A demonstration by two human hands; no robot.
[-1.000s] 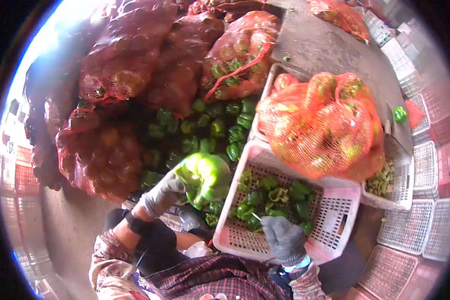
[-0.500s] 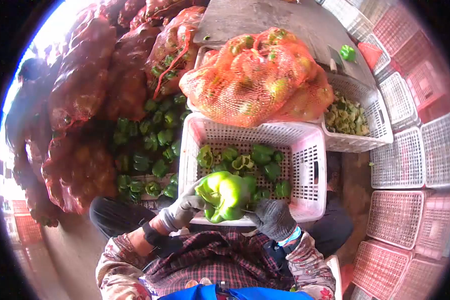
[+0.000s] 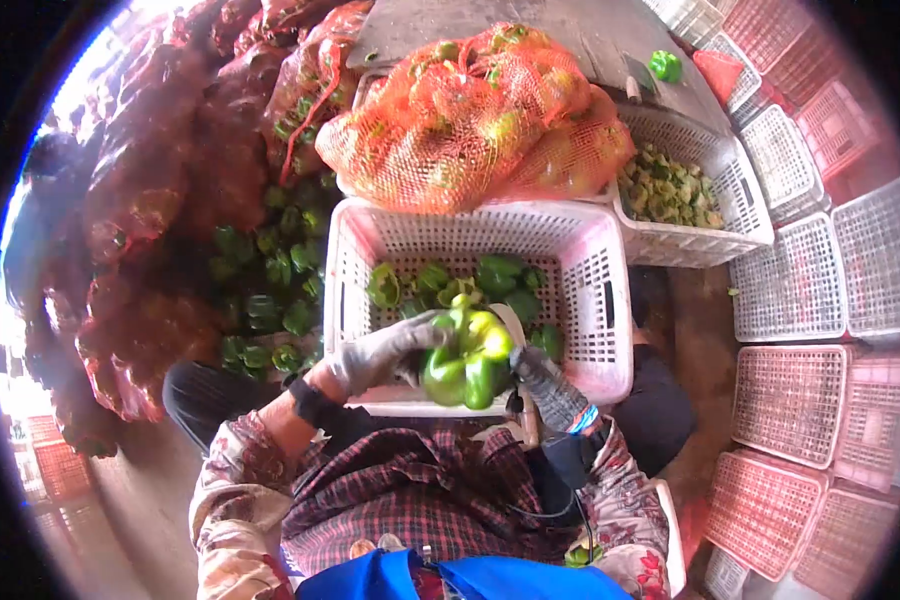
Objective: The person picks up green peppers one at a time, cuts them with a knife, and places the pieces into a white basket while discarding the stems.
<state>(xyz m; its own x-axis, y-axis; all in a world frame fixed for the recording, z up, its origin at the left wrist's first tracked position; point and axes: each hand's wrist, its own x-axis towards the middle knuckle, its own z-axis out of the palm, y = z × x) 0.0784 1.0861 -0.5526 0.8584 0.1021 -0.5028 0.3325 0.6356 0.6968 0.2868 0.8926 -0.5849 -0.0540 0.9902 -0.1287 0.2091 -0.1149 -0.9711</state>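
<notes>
A large green bell pepper [image 3: 462, 372] is held over the near rim of the white crate [image 3: 342, 300]. My left hand [image 3: 390, 350], in a grey glove, is closed around the pepper's left side. My right hand [image 3: 552, 392], in a darker glove, is closed on a knife [image 3: 528, 418] at the pepper's right side. The knife's tan handle shows below the fingers, and a pale blade-like edge shows behind the pepper. Several green peppers [image 3: 498, 272], some of them cut open, lie in the crate beneath.
An orange mesh sack of peppers [image 3: 470, 120] rests behind the crate. A second crate [image 3: 745, 190] at right holds pale green trimmings [image 3: 665, 190]. Loose peppers [image 3: 260, 312] and full red sacks [image 3: 140, 190] fill the left. Stacked crates [image 3: 790, 400] stand at far right.
The pepper has been turned and raised slightly, so its stem side now faces up. My right hand has moved up beside it, with the knife handle now visible. The head view has shifted.
</notes>
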